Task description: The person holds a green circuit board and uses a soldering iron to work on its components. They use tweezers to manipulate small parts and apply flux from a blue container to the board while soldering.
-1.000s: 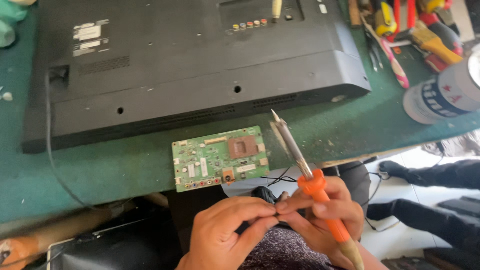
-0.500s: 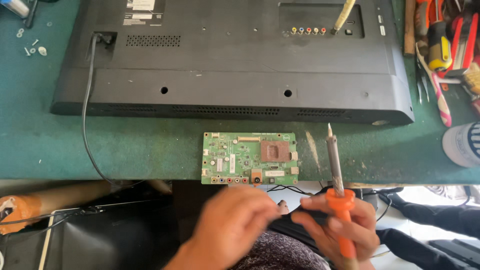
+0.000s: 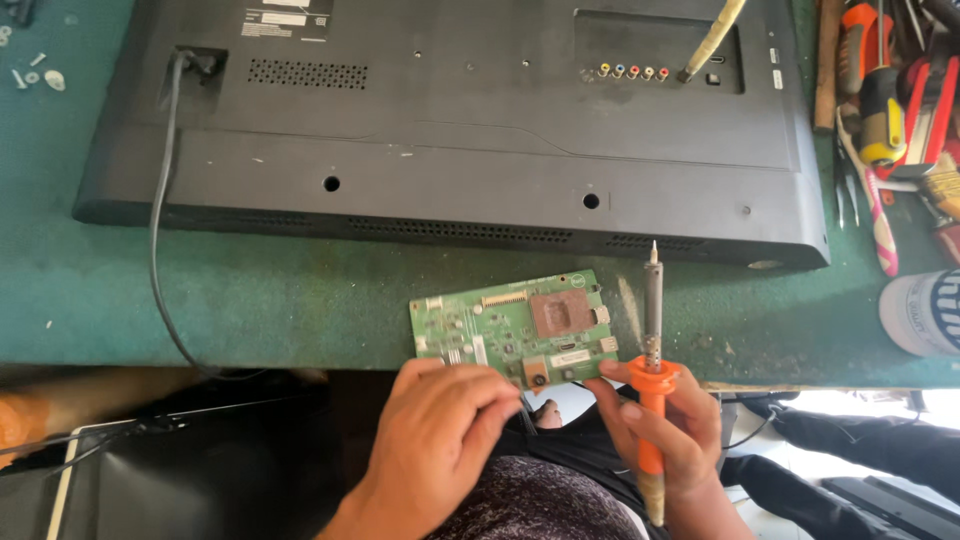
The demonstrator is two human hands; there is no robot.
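Fingers of the right hand (image 3: 665, 425) wrap an upright soldering iron (image 3: 652, 340); left hand (image 3: 445, 420) curls at the circuit board (image 3: 515, 328).

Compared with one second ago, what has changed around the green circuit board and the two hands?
The right hand turned the orange-handled soldering iron from a slant to nearly upright, tip away from the person. The left hand came forward, and its fingers now reach the near edge of the green rectangular circuit board. The right hand also touches that edge. The board, the black flat television and the green table mat stayed as they were.
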